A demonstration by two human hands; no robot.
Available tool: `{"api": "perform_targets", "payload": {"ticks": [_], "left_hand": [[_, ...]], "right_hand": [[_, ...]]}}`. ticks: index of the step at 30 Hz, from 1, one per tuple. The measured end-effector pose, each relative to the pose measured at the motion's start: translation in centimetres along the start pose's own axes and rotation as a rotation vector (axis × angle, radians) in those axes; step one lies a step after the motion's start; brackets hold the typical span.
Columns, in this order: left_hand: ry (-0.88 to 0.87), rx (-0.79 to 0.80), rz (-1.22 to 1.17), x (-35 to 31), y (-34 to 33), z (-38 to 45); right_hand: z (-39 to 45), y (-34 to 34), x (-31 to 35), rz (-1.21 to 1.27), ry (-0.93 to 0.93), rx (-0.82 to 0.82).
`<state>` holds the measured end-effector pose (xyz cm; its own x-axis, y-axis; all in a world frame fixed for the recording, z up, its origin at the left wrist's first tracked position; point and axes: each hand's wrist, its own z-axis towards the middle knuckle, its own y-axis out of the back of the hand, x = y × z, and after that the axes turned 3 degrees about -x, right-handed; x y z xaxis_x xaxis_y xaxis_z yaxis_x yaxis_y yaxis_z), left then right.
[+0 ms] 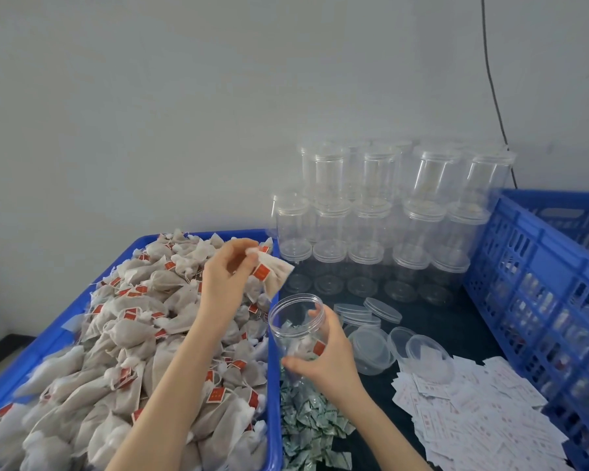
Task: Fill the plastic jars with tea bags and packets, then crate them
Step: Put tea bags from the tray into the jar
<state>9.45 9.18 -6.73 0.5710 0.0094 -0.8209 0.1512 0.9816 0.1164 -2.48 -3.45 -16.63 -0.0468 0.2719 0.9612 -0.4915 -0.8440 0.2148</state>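
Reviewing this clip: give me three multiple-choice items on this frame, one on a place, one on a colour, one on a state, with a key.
1. Where do the loose lids lie?
A. on the dark table right of the held jar
B. inside the tray of tea bags
C. on top of the stacked jars

2. What colour are the tags on the tea bags?
A. green
B. red
C. yellow

3. What state is the jar in the right hand?
A. lidded and full
B. open and completely empty
C. open with a few items at the bottom

Key: A, they sit on the tabletop beside the jar; B, each tag shows red; C, its mouth is uncovered while the left hand brings a tea bag.
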Motion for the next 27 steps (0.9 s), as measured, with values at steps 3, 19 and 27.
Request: {"api": "perform_targets", "payload": {"ticks": [3, 19, 27], "left_hand": [[0.018, 0.162, -0.075, -0.2, -0.4, -0.4], [0.35, 0.278, 1.458, 6.6, 3.6, 1.8], [0.423, 0.265, 1.456, 6.4, 3.7, 1.8]], "right_hand": [[0.1, -0.2, 0.0, -0.009, -0.006, -0.009], [0.0, 0.2, -0.5, 0.066, -0.01, -0.039], [0.1, 0.2, -0.3, 0.079, -0.007, -0.026]]}}
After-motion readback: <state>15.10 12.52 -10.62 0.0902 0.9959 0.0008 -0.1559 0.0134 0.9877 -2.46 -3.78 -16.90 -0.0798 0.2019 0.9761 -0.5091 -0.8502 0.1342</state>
